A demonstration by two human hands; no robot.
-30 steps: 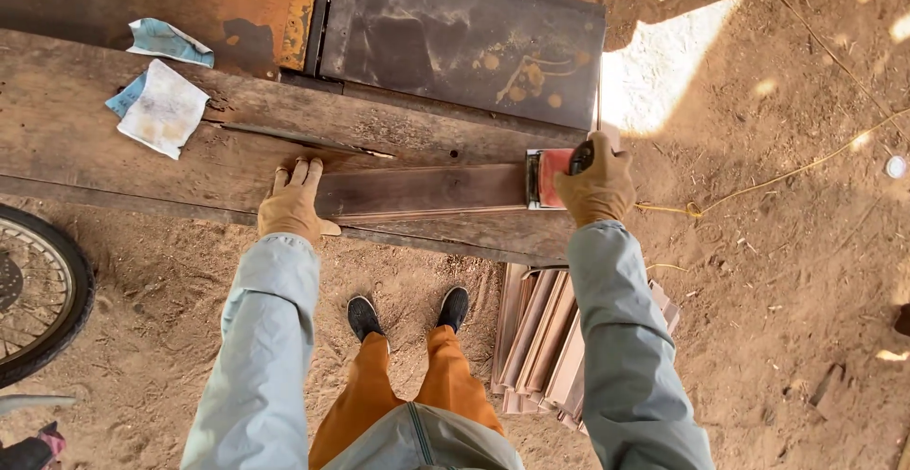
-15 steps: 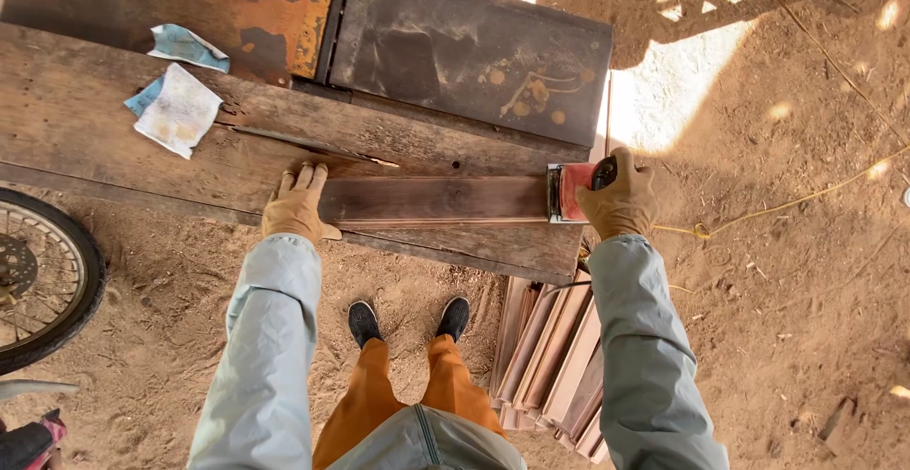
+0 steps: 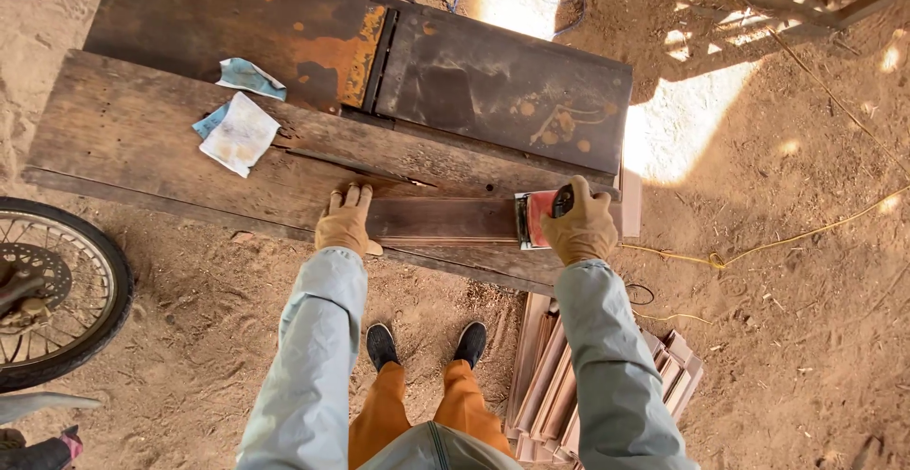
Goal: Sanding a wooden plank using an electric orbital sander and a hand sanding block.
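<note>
A long dark wooden strip (image 3: 441, 218) lies along the front of a rough plank bench (image 3: 133, 138). My left hand (image 3: 345, 221), in a tan glove, presses flat on the strip's left end. My right hand (image 3: 580, 224), also gloved, grips a red power sander (image 3: 537, 217) that sits on the strip toward its right end. A yellow cord (image 3: 768, 240) runs from the sander's side across the sandy ground to the right.
Rusty metal sheets (image 3: 493, 81) lie behind the bench. Crumpled sandpaper sheets (image 3: 239, 132) rest on the bench's left part. A stack of wooden strips (image 3: 559, 385) lies on the ground by my right leg. A motorcycle wheel (image 3: 57, 290) stands at the left.
The sander has slid left along the strip with my right hand. My left hand stays pressed on the strip's left end. The view has shifted, showing more of the bench.
</note>
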